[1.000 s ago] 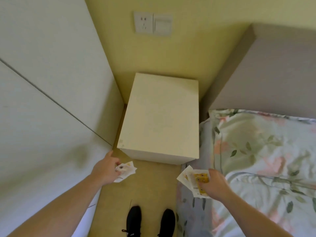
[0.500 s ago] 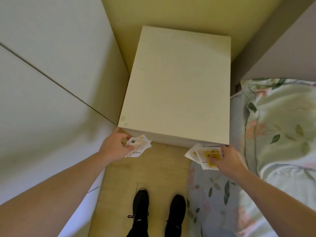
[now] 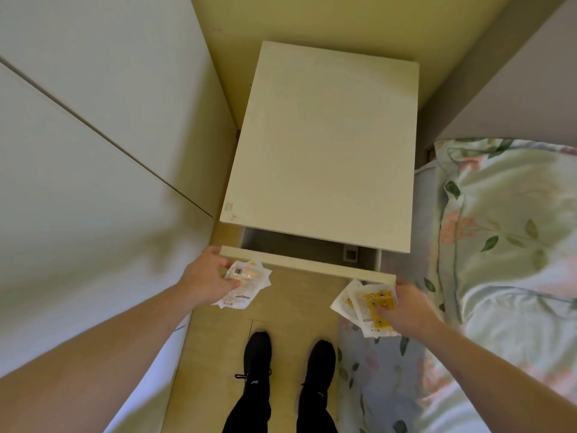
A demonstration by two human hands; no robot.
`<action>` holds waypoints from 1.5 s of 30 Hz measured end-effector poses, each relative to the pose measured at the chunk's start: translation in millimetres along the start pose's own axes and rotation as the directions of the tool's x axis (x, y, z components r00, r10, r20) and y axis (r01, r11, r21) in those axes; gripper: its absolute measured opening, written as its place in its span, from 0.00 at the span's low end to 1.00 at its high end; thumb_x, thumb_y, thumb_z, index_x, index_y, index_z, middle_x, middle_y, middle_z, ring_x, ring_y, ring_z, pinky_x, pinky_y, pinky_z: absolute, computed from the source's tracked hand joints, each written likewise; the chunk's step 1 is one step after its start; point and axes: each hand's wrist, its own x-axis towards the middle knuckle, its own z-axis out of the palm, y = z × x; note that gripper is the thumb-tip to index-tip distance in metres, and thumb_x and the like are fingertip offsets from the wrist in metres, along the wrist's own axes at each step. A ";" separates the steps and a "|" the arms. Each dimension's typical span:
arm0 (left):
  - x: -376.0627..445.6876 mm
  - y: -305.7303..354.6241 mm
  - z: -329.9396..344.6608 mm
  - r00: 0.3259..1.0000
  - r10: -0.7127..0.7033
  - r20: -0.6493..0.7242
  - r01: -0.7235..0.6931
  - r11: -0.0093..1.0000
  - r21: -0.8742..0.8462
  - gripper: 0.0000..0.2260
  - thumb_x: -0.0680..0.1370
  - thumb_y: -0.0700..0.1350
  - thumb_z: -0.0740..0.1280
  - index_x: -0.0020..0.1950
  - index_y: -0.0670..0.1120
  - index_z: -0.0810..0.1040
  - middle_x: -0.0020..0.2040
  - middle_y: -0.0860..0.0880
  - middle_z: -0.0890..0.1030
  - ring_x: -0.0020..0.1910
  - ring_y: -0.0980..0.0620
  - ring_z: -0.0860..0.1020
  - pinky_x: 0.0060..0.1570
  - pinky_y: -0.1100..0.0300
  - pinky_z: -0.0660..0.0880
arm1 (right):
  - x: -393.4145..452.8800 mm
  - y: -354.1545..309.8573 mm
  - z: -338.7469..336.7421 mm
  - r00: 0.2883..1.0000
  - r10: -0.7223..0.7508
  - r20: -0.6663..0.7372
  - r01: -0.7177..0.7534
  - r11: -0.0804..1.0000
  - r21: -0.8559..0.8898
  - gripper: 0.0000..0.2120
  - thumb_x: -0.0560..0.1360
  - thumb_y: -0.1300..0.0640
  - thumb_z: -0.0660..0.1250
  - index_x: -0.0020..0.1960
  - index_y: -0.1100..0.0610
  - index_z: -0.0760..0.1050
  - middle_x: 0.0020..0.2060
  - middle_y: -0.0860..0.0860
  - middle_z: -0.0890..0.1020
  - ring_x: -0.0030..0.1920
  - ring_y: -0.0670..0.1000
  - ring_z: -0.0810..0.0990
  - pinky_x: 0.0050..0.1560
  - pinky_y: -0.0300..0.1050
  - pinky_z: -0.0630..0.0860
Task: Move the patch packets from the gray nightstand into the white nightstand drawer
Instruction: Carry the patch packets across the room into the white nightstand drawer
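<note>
A small stack of white patch packets (image 3: pixel 243 284) is gripped in the left hand (image 3: pixel 207 278), the thumb laid over the top packet and the fingers curled beneath; the fingertips of that hand are also set against the left end of the drawer front (image 3: pixel 307 266). A second fan of patch packets with yellow patches (image 3: pixel 370 303) is pinched in the right hand (image 3: pixel 406 309), thumb on top, close under the right end of the drawer front. The white nightstand (image 3: pixel 321 145) is seen from above, its drawer pulled partly out, with a grey interior (image 3: pixel 299 243) shown. The left stack is fanned toward the lower right; the right stack's long axis is angled from upper left to lower right. Both bundles are held just in front of the drawer, above the wooden floor (image 3: pixel 293 310) and black shoes (image 3: pixel 288 359), with the floral bed (image 3: pixel 499 245) to the right.
</note>
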 end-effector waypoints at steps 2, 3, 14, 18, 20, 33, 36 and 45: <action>-13.9 -2.4 7.7 0.999 -0.046 0.017 0.046 0.999 0.009 0.21 0.74 0.52 0.76 0.66 0.53 0.81 0.77 0.52 0.64 0.68 0.48 0.74 0.60 0.56 0.77 | -11.1 0.0 4.1 0.997 0.037 0.068 -0.037 0.999 -0.005 0.13 0.69 0.47 0.74 0.53 0.48 0.82 0.43 0.44 0.84 0.41 0.46 0.82 0.42 0.42 0.81; -21.0 -4.0 11.0 0.997 -0.069 0.028 0.069 0.998 0.010 0.21 0.74 0.52 0.76 0.66 0.52 0.81 0.77 0.52 0.64 0.67 0.48 0.75 0.58 0.58 0.77 | -16.7 0.3 6.3 0.994 0.053 0.100 -0.053 0.999 -0.006 0.12 0.69 0.48 0.74 0.51 0.48 0.82 0.41 0.44 0.84 0.42 0.46 0.83 0.43 0.44 0.82; -92.4 -25.6 62.3 0.966 -0.217 0.142 0.239 0.956 -0.169 0.21 0.73 0.50 0.76 0.66 0.49 0.81 0.77 0.50 0.64 0.67 0.46 0.76 0.57 0.58 0.77 | -77.9 12.1 53.8 0.949 0.159 0.272 -0.192 0.976 0.099 0.08 0.73 0.50 0.72 0.50 0.50 0.84 0.42 0.45 0.85 0.42 0.44 0.83 0.40 0.39 0.80; -103.4 -29.8 68.0 0.956 -0.228 0.185 0.276 0.914 -0.297 0.17 0.72 0.48 0.77 0.61 0.53 0.83 0.72 0.50 0.71 0.63 0.47 0.79 0.58 0.56 0.79 | -92.8 19.3 61.8 0.938 0.164 0.307 -0.227 0.957 0.182 0.06 0.73 0.49 0.72 0.49 0.47 0.83 0.43 0.44 0.86 0.43 0.43 0.83 0.43 0.40 0.82; -107.8 -31.9 63.1 0.956 -0.208 0.205 0.265 0.914 -0.307 0.15 0.74 0.47 0.76 0.60 0.53 0.82 0.63 0.51 0.79 0.56 0.50 0.82 0.53 0.56 0.82 | -97.2 23.9 59.8 0.933 0.148 0.327 -0.220 0.956 0.195 0.05 0.73 0.48 0.73 0.49 0.45 0.82 0.44 0.44 0.86 0.45 0.44 0.85 0.49 0.43 0.84; -39.0 31.9 33.4 0.991 -0.125 -0.045 0.097 0.913 -0.396 0.12 0.80 0.51 0.68 0.64 0.52 0.78 0.57 0.55 0.82 0.55 0.52 0.81 0.45 0.55 0.83 | -86.7 -16.8 20.3 0.991 0.096 0.098 -0.135 0.805 0.577 0.06 0.75 0.53 0.75 0.52 0.48 0.83 0.44 0.42 0.86 0.45 0.43 0.84 0.41 0.39 0.79; -9.0 46.3 56.2 0.989 -0.147 -0.017 0.135 0.944 -0.302 0.09 0.81 0.49 0.67 0.61 0.54 0.79 0.55 0.53 0.83 0.51 0.52 0.81 0.42 0.59 0.79 | -70.0 -27.2 28.2 0.992 0.103 0.076 -0.128 0.756 0.641 0.07 0.76 0.54 0.75 0.54 0.51 0.83 0.44 0.42 0.85 0.44 0.40 0.82 0.36 0.33 0.74; 51.3 40.0 123.7 0.962 -0.249 0.112 0.245 0.968 0.053 0.16 0.78 0.41 0.72 0.64 0.48 0.76 0.59 0.46 0.82 0.56 0.46 0.81 0.53 0.55 0.80 | -35.4 -27.9 71.0 0.988 0.091 0.126 -0.153 0.709 0.688 0.08 0.76 0.55 0.75 0.54 0.48 0.82 0.46 0.40 0.86 0.47 0.42 0.85 0.39 0.32 0.77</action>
